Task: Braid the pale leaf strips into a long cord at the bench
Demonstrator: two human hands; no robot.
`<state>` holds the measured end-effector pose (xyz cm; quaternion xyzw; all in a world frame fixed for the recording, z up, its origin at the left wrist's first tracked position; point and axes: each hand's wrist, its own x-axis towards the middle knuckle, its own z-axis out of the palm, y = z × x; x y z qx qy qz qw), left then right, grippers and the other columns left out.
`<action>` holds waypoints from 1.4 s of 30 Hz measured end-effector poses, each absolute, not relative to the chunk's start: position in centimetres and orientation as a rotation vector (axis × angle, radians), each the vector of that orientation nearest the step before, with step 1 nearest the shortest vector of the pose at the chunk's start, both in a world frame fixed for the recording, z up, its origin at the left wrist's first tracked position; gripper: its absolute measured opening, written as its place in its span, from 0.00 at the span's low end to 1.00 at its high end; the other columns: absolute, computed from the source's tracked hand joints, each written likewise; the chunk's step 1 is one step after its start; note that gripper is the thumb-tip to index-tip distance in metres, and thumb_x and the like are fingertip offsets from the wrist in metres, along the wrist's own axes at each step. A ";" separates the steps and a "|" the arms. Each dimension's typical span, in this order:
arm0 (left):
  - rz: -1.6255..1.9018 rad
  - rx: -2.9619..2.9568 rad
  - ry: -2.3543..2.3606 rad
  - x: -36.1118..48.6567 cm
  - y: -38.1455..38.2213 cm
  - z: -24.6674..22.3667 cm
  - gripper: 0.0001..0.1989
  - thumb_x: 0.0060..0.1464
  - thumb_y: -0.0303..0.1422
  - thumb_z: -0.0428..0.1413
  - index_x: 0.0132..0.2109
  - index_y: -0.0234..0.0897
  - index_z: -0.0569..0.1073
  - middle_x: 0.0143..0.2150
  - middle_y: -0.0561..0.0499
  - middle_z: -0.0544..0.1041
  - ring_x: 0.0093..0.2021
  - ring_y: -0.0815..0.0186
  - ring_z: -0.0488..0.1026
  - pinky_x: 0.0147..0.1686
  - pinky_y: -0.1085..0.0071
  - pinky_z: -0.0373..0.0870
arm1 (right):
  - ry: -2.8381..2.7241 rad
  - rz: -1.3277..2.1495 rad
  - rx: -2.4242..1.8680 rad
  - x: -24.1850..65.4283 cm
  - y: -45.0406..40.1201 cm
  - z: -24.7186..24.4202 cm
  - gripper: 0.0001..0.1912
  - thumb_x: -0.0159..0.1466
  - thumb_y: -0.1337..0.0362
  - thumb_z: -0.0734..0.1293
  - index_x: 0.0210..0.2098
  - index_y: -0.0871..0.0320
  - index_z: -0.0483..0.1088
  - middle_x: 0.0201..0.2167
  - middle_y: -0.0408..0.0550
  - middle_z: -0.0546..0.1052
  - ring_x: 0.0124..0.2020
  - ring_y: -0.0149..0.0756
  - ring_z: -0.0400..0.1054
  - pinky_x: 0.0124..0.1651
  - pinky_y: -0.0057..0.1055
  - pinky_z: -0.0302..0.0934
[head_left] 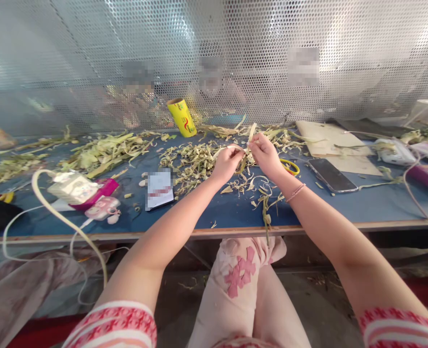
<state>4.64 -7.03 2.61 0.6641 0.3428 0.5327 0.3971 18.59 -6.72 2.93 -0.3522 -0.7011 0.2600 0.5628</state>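
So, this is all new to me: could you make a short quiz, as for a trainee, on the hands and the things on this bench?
1. Which is nearest the perforated panel?
A) the dark-screened phone
B) the yellow tube
C) the pink trouser patch

2. True or false: the bracelet is on the left arm.

3. What does the right hand pinch?

Key:
1. B.
2. False; the bracelet is on the right arm.
3. A pale strip, which looks like plant matter.
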 end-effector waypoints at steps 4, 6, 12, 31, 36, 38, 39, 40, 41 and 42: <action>1.320 1.555 0.804 4.7 -7.5 2.9 0.05 0.48 0.25 0.52 0.27 0.36 0.63 0.18 0.59 0.57 0.17 0.76 0.54 0.19 0.76 0.50 | -1.645 0.633 -0.848 18.5 -6.9 2.9 0.08 0.63 0.60 0.60 0.30 0.54 0.56 0.16 0.35 0.52 0.17 0.25 0.44 0.21 0.27 0.40; 1.315 1.559 0.805 4.6 -7.6 3.0 0.04 0.45 0.24 0.52 0.27 0.36 0.64 0.18 0.59 0.59 0.17 0.77 0.54 0.19 0.76 0.50 | -1.662 0.621 -0.856 18.6 -7.1 3.1 0.07 0.62 0.61 0.60 0.29 0.54 0.55 0.16 0.35 0.54 0.18 0.26 0.46 0.22 0.27 0.42; 1.314 1.626 0.836 4.1 -7.4 3.5 0.03 0.44 0.26 0.52 0.26 0.35 0.65 0.17 0.59 0.60 0.16 0.78 0.55 0.18 0.76 0.50 | -1.941 0.299 -0.880 19.3 -8.0 3.7 0.06 0.54 0.71 0.57 0.23 0.57 0.55 0.18 0.38 0.57 0.23 0.27 0.50 0.27 0.27 0.46; 1.263 1.629 0.755 3.2 -6.2 3.1 0.03 0.43 0.27 0.53 0.27 0.35 0.64 0.20 0.59 0.61 0.17 0.79 0.56 0.19 0.78 0.53 | -2.335 -0.011 -0.798 20.6 -7.7 3.6 0.05 0.65 0.66 0.54 0.34 0.57 0.59 0.22 0.42 0.64 0.23 0.29 0.56 0.29 0.26 0.48; 1.261 1.625 0.762 3.1 -6.3 3.1 0.03 0.43 0.26 0.52 0.26 0.35 0.64 0.19 0.59 0.60 0.17 0.79 0.56 0.19 0.77 0.52 | -2.327 0.043 -0.840 20.4 -7.7 3.7 0.06 0.65 0.66 0.54 0.33 0.57 0.60 0.22 0.41 0.63 0.23 0.28 0.56 0.29 0.26 0.49; 1.255 1.618 0.744 3.1 -6.2 3.1 0.03 0.44 0.26 0.52 0.26 0.35 0.63 0.18 0.59 0.59 0.16 0.79 0.56 0.18 0.77 0.51 | -2.320 0.066 -0.851 20.3 -7.8 3.7 0.06 0.65 0.66 0.54 0.33 0.57 0.60 0.21 0.40 0.62 0.23 0.28 0.56 0.29 0.26 0.50; 1.249 1.614 0.730 3.1 -6.2 3.0 0.04 0.45 0.26 0.52 0.26 0.36 0.63 0.18 0.60 0.58 0.16 0.78 0.55 0.18 0.77 0.51 | -2.318 0.077 -0.853 20.3 -7.8 3.8 0.06 0.65 0.66 0.54 0.33 0.57 0.60 0.21 0.40 0.62 0.23 0.28 0.56 0.29 0.26 0.50; 1.243 1.608 0.715 3.1 -6.2 3.0 0.04 0.46 0.27 0.52 0.26 0.36 0.63 0.17 0.60 0.57 0.16 0.78 0.55 0.18 0.77 0.50 | -2.316 0.086 -0.853 20.3 -7.8 3.8 0.06 0.65 0.66 0.54 0.33 0.57 0.60 0.21 0.40 0.62 0.22 0.28 0.56 0.29 0.26 0.50; 1.240 1.603 0.706 3.2 -6.2 2.9 0.05 0.47 0.28 0.52 0.26 0.36 0.62 0.17 0.60 0.57 0.16 0.78 0.54 0.18 0.77 0.50 | -2.314 0.096 -0.851 20.3 -7.8 3.7 0.06 0.65 0.65 0.54 0.33 0.57 0.60 0.21 0.40 0.62 0.22 0.28 0.56 0.29 0.26 0.50; 1.245 1.603 0.707 3.2 -6.1 2.9 0.06 0.49 0.29 0.52 0.26 0.37 0.62 0.17 0.60 0.56 0.16 0.77 0.54 0.18 0.76 0.50 | -2.311 0.106 -0.848 20.2 -7.8 3.7 0.06 0.64 0.65 0.54 0.33 0.57 0.60 0.21 0.40 0.61 0.22 0.28 0.55 0.29 0.26 0.50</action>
